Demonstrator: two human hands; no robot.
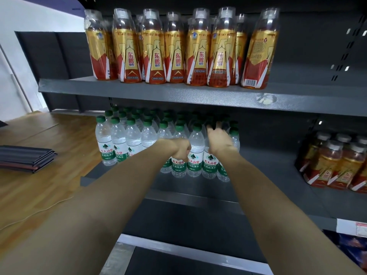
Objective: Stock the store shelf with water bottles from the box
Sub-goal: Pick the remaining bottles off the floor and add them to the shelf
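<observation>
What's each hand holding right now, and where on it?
Left hand grips a water bottle around its body. Right hand reaches among the bottles; its hold cannot be told.

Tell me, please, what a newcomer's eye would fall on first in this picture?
Probably the gold-and-red drink bottles lined along the upper shelf. Next, the block of green-capped water bottles on the shelf below, where both hands reach in: the left hand curled around a front bottle, the right hand stretched among the caps.

Bare shelf (274, 165) right of packed water bottles (139, 135); upper shelf (158, 92) overhangs.
</observation>
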